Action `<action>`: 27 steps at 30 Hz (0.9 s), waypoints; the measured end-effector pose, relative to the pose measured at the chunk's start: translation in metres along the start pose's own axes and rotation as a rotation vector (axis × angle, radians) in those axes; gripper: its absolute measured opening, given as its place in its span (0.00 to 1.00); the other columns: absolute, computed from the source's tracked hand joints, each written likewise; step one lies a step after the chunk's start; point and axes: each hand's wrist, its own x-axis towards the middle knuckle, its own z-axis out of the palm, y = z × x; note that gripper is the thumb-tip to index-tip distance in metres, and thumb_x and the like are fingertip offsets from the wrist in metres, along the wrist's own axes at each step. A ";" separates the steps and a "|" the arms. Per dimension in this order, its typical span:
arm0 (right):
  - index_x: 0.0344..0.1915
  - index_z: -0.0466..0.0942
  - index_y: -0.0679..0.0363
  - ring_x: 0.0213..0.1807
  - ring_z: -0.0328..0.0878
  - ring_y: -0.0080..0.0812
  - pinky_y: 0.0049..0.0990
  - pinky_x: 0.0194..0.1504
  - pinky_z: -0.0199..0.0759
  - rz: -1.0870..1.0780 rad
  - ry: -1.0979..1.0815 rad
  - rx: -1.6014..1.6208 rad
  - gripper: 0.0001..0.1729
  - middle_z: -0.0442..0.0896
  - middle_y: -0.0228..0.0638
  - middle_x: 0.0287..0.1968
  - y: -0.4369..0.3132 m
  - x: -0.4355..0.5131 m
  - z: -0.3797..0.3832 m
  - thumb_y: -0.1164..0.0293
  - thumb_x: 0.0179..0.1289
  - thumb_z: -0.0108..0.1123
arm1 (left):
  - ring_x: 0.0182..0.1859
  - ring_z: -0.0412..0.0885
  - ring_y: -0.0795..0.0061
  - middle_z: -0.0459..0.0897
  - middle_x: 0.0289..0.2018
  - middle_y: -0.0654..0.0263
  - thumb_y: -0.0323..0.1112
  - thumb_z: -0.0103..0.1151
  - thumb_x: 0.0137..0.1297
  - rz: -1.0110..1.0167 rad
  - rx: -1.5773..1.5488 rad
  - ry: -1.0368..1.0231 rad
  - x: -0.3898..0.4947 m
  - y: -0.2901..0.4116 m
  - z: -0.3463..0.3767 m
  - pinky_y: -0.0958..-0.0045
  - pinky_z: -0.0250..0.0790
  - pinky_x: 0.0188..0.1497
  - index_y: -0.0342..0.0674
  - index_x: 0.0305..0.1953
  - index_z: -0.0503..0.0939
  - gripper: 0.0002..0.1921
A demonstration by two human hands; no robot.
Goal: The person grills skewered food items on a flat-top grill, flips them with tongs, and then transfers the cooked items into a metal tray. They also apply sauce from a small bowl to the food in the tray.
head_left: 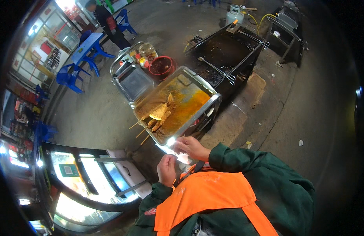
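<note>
Both hands are close together in front of the orange apron [205, 188], just below the near corner of a large metal tray [185, 118]. My left hand [166, 170] has its fingers curled; whether something small is pinched in it is hard to tell. My right hand [190, 147] has thumb and fingers brought together beside a bright light, and glare hides what may be between them. In the tray, coated with reddish-brown seasoning and orange oil, lie several skewered food pieces [161, 121] and a flat yellow triangular piece [158, 112], with wooden sticks [146, 138] jutting over the left edge.
Beyond the tray stand a stack of metal trays [134, 82], a red bowl [160, 65] and seasoning jars [146, 50]. A black griddle [226, 53] carries tongs [219, 70] and a scraper [233, 27]. A lit glass display case [93, 177] is at lower left; a person [108, 23] stands near blue chairs [70, 77].
</note>
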 end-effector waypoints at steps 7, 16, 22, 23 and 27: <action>0.35 0.78 0.64 0.31 0.76 0.21 0.20 0.34 0.69 0.169 0.163 0.258 0.22 0.80 0.30 0.31 0.003 -0.015 -0.024 0.59 0.79 0.44 | 0.28 0.67 0.88 0.74 0.25 0.73 0.31 0.53 0.73 -0.086 -0.110 -0.078 -0.010 0.003 0.007 0.82 0.62 0.31 0.34 0.35 0.78 0.08; 0.32 0.82 0.67 0.24 0.68 0.17 0.20 0.28 0.63 0.228 0.288 0.088 0.24 0.83 0.32 0.24 0.014 0.026 -0.015 0.61 0.78 0.48 | 0.28 0.72 0.85 0.77 0.26 0.72 0.31 0.53 0.73 -0.102 -0.102 -0.170 0.030 -0.034 -0.029 0.78 0.65 0.31 0.35 0.39 0.80 0.07; 0.38 0.83 0.68 0.37 0.83 0.24 0.24 0.36 0.77 0.038 0.298 -0.546 0.13 0.86 0.37 0.35 0.007 0.098 -0.023 0.70 0.73 0.55 | 0.31 0.75 0.84 0.79 0.29 0.70 0.28 0.54 0.71 -0.138 -0.196 -0.057 0.063 -0.084 -0.087 0.80 0.67 0.34 0.34 0.37 0.80 0.05; 0.39 0.82 0.67 0.38 0.84 0.25 0.25 0.37 0.78 0.003 0.294 -0.630 0.12 0.86 0.38 0.37 0.006 0.113 -0.027 0.70 0.73 0.55 | 0.32 0.75 0.83 0.80 0.30 0.69 0.27 0.55 0.71 -0.156 -0.195 -0.050 0.069 -0.093 -0.098 0.80 0.67 0.35 0.34 0.37 0.80 0.05; 0.44 0.81 0.64 0.40 0.84 0.28 0.29 0.38 0.76 0.049 0.208 -0.795 0.11 0.86 0.38 0.39 0.010 0.181 -0.045 0.68 0.70 0.58 | 0.31 0.74 0.78 0.75 0.30 0.67 0.25 0.60 0.66 -0.068 -0.027 0.005 0.078 -0.119 -0.133 0.76 0.67 0.34 0.33 0.36 0.79 0.02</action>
